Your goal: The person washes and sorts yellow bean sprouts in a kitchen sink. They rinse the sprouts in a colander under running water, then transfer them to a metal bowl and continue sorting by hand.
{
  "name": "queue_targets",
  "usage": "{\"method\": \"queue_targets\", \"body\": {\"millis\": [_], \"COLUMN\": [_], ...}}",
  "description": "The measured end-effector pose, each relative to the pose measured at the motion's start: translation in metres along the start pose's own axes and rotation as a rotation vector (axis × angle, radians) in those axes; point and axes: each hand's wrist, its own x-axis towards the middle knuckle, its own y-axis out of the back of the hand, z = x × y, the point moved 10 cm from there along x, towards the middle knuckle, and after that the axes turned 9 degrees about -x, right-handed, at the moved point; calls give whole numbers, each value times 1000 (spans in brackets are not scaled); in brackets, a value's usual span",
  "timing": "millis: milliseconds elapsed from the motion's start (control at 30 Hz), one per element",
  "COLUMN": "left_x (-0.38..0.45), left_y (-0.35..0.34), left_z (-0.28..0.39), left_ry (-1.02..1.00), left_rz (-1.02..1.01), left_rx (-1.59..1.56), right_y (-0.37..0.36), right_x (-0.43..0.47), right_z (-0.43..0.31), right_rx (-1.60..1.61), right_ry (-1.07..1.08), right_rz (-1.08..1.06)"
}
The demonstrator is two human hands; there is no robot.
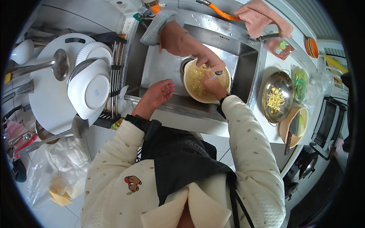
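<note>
A cream plastic basin [196, 95] with pale yellow bean sprouts [194, 74] in water sits in the steel sink [162, 68]. Over it hangs the faucet spout [218, 73], wrapped in a pinkish-brown cloth [185, 41]. My right hand [212, 85] reaches into the basin among the sprouts, under the spout; its fingertips are partly hidden, so what it holds is unclear. My left hand [159, 92], left of the basin over the sink's near edge, has its fingers loosely apart and holds nothing.
Right of the sink stand a steel bowl [278, 114] with sprouts, bagged greens [299, 85] and a tan basket [303, 125] with a knife [291, 134] across it. At left, a dish rack [115, 71] stands by white dishes [91, 88], a cutting board [42, 99] and a ladle [61, 65].
</note>
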Motion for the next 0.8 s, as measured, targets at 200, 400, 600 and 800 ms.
{"method": "queue_targets", "body": {"millis": [200,400,600,800], "left_x": [-6,32,68,58], "left_y": [-8,-1,-23,-63], "left_z": [58,195,285,332], "left_ry": [-234,-639,-665,-1039], "left_rz": [-15,154,24,41], "left_rx": [-131,-272,-230,1023], "right_y": [46,-31,-5,12], "right_x": [-13,11,-8,-24], "right_z": [-33,19,0,-1], "right_rx": [-106,408,252,-207], "right_ry": [112,-33,-2,47], "right_rz": [277,-35,-26,-107]}}
